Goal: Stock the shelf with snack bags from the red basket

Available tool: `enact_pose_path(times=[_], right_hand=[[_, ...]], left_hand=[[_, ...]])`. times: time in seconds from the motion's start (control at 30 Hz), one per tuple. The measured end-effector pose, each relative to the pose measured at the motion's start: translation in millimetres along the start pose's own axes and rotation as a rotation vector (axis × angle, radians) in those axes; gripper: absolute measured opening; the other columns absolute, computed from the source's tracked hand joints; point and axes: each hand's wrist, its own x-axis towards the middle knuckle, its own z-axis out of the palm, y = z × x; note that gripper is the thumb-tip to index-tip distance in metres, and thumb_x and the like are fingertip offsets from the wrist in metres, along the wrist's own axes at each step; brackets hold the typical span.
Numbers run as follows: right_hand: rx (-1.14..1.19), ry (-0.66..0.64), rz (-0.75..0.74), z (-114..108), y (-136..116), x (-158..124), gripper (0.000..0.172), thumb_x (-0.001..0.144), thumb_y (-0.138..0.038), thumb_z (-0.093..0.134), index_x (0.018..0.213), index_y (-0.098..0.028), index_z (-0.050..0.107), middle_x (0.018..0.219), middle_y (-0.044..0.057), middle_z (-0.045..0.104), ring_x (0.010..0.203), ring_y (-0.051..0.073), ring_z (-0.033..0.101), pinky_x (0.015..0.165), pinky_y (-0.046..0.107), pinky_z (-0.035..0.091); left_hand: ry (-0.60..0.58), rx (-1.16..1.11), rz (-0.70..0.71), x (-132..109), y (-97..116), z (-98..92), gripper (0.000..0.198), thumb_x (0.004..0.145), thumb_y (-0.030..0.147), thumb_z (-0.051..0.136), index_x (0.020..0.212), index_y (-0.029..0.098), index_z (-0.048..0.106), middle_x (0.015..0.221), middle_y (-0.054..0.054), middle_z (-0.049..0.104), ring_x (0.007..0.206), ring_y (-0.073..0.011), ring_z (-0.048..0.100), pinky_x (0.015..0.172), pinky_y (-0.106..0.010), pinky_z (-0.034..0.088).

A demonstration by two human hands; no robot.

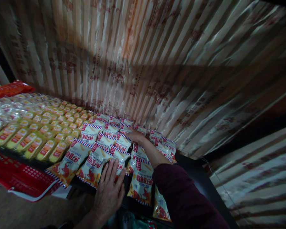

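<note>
Rows of white snack bags (90, 163) with red lettering and striped edges stand on a black shelf (193, 171). My left hand (111, 187) lies with fingers stretched over the lower part of a front-row snack bag. Deeper among the rows, my right hand (134, 136) reaches onto the bags, its arm in a dark purple sleeve passing over the right side. The right fingertips are partly hidden among the bags, so I cannot tell whether they grip one. A front snack bag (141, 183) leans between my two arms.
Left of the bags are rows of yellow wrapped cakes (30, 143), with clear-wrapped round items (4, 111) beyond. An orange packet (10, 89) lies at the far left. Below hangs a red basket (26, 178) with a pale handle. Corrugated printed sheeting (133, 63) hangs behind the shelf.
</note>
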Motion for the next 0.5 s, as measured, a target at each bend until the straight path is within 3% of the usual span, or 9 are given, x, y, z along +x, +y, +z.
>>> enact_pose_path(times=[0.3, 0.5], right_hand=[[-0.005, 0.127, -0.053, -4, 18, 9, 0.055, 0.082, -0.034, 0.058, 0.135, -0.023, 0.048, 0.098, 0.004, 0.072, 0.074, 0.015, 0.066, 0.069, 0.024, 0.05], [0.045, 0.215, -0.088, -18, 34, -10, 0.043, 0.091, -0.031, 0.045, 0.134, -0.024, 0.049, 0.107, 0.003, 0.07, 0.067, 0.011, 0.066, 0.066, 0.022, 0.05]], left_hand=[[-0.015, -0.023, -0.02, 0, 1, -0.4, 0.048, 0.081, 0.036, 0.059, 0.128, 0.026, 0.055, 0.148, -0.013, 0.038, 0.138, -0.0335, 0.031, 0.108, -0.05, 0.033], [0.004, 0.002, 0.0, 1, 2, -2.2, 0.046, 0.084, 0.033, 0.055, 0.129, 0.024, 0.054, 0.148, -0.013, 0.039, 0.138, -0.0331, 0.031, 0.107, -0.05, 0.035]])
